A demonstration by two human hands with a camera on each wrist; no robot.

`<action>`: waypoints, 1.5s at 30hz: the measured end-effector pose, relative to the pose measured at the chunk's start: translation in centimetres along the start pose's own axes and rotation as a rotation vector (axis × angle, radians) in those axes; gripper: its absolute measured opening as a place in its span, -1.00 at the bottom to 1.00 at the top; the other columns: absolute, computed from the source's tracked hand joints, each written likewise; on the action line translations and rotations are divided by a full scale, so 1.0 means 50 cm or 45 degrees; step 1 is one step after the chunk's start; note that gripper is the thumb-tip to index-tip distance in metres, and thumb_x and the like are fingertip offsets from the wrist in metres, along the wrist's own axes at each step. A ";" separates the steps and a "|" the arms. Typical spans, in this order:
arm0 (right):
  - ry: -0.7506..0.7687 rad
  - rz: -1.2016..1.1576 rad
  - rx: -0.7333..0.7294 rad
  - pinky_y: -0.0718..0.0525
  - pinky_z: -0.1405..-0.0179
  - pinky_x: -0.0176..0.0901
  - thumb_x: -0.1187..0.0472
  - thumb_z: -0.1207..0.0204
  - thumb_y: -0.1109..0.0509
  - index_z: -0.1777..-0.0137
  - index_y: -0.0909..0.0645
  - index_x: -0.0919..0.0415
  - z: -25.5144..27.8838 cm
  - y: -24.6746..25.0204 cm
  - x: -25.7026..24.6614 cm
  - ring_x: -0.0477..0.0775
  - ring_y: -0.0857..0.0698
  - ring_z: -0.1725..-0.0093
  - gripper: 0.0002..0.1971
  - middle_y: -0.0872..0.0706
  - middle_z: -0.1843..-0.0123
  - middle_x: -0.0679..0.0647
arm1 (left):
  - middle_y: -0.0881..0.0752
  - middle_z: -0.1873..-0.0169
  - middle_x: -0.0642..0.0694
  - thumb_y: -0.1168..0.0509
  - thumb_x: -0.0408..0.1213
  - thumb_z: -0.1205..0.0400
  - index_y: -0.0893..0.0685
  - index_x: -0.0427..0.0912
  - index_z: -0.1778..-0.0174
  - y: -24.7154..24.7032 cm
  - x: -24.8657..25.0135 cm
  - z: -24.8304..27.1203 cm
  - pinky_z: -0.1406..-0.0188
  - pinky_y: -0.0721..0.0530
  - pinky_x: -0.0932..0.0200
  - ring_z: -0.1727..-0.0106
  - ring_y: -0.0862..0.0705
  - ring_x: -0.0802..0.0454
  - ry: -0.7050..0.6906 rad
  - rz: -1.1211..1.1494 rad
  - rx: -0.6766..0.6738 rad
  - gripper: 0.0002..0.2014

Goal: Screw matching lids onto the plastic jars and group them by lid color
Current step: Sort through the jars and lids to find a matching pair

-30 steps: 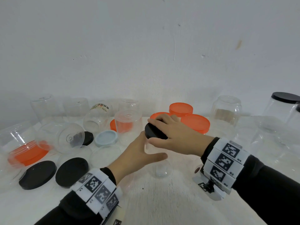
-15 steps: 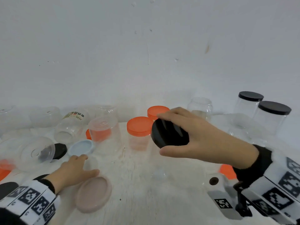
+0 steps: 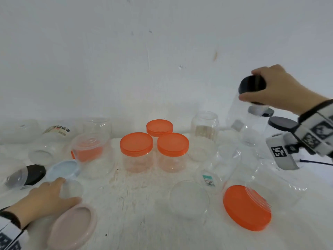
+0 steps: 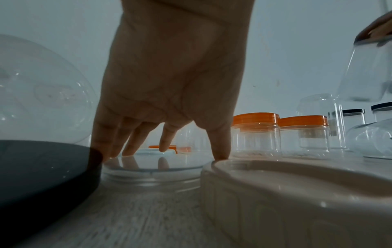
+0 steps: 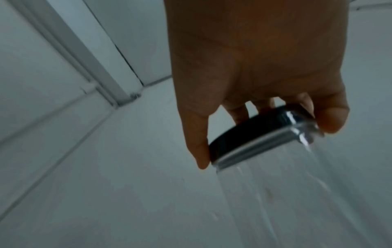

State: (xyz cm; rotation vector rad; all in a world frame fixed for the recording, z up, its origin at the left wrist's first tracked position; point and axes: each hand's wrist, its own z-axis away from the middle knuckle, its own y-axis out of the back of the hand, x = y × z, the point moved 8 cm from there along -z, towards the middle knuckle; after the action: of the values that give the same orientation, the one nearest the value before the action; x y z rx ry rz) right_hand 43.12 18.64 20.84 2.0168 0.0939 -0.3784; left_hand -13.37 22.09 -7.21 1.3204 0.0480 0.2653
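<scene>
My right hand (image 3: 248,85) grips the black lid (image 3: 256,83) of a clear jar (image 3: 241,121) and holds the jar tilted in the air at the far right. Just behind and below it stand two black-lidded jars (image 3: 281,123). In the right wrist view the thumb and fingers of the right hand (image 5: 266,144) wrap the black lid's (image 5: 250,134) rim, and the jar (image 5: 275,193) hangs blurred below. My left hand (image 3: 69,189) lies low at the front left. Its straight fingertips (image 4: 163,149) touch a clear lid (image 4: 152,166).
Three orange-lidded jars (image 3: 136,144) stand grouped in the middle. A beige lid (image 3: 73,226) lies beside my left hand, with a light blue lid (image 3: 63,169) and a black lid (image 3: 34,175) behind it. An orange-lidded jar (image 3: 246,208) lies on its side front right. Open clear jars (image 3: 204,127) crowd the back.
My right hand lifted the black-lidded jar off the table and carried it up and to the right. My left hand let go of that jar and moved down left onto the clear lid.
</scene>
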 end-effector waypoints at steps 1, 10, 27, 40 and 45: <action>0.005 0.070 -0.092 -0.48 -0.36 0.26 -0.11 -0.30 -0.59 -0.55 -0.33 0.11 -0.018 -0.030 0.009 0.34 -0.41 -0.39 -0.14 -0.35 -0.44 0.19 | -0.52 -0.36 -0.21 -0.13 0.63 0.08 -0.23 -0.02 -0.59 -0.005 -0.009 -0.011 -0.21 -0.51 0.05 -0.34 -0.55 -0.17 0.017 -0.015 -0.002 0.30; 0.072 0.509 -0.595 -0.57 -0.29 0.12 -0.06 -0.41 -0.55 -0.58 -0.22 0.13 -0.093 -0.214 0.053 0.17 -0.51 -0.33 -0.18 -0.29 -0.51 0.04 | -0.52 -0.39 -0.13 -0.15 0.68 0.21 -0.28 -0.04 -0.58 -0.024 -0.041 -0.042 -0.10 -0.53 0.12 -0.33 -0.57 -0.08 0.077 -0.037 -0.017 0.41; 0.033 0.739 -0.690 -0.48 -0.29 -0.08 -0.05 -0.62 -0.34 -0.52 -0.29 0.27 -0.122 -0.278 0.085 0.16 -0.55 -0.35 -0.40 -0.48 -0.45 0.17 | -0.57 -0.29 -0.07 -0.42 0.43 -0.24 -0.34 -0.09 -0.50 0.012 0.006 0.016 -0.19 -0.59 0.09 -0.24 -0.58 -0.04 -0.011 0.084 0.073 0.01; 0.001 0.675 -0.764 -0.28 -0.48 -0.11 -0.11 -0.67 -0.22 -0.64 -0.19 0.20 -0.049 -0.233 0.045 0.10 -0.38 -0.55 -0.36 -0.31 -0.62 0.05 | -0.59 -0.16 -0.03 -0.35 0.50 -0.21 -0.46 -0.11 -0.38 0.014 0.016 0.021 -0.12 -0.60 0.08 -0.13 -0.59 0.00 -0.091 0.057 0.056 -0.04; -0.029 0.621 -0.893 -0.19 -0.56 -0.11 -0.28 -0.58 -0.22 -0.67 -0.12 -0.01 0.033 -0.223 0.055 0.00 -0.30 -0.61 -0.26 -0.27 -0.66 -0.06 | -0.61 -0.14 0.03 -0.25 0.57 -0.07 -0.45 -0.13 -0.41 0.016 0.016 0.014 0.06 -0.54 0.20 -0.01 -0.57 0.11 -0.125 0.068 0.076 0.10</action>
State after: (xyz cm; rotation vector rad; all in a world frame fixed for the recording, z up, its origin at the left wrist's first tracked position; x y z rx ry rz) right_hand 42.80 22.07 9.77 1.2814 -0.2478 -0.0363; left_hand -12.62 21.79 -6.18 1.3939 -0.0628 0.2452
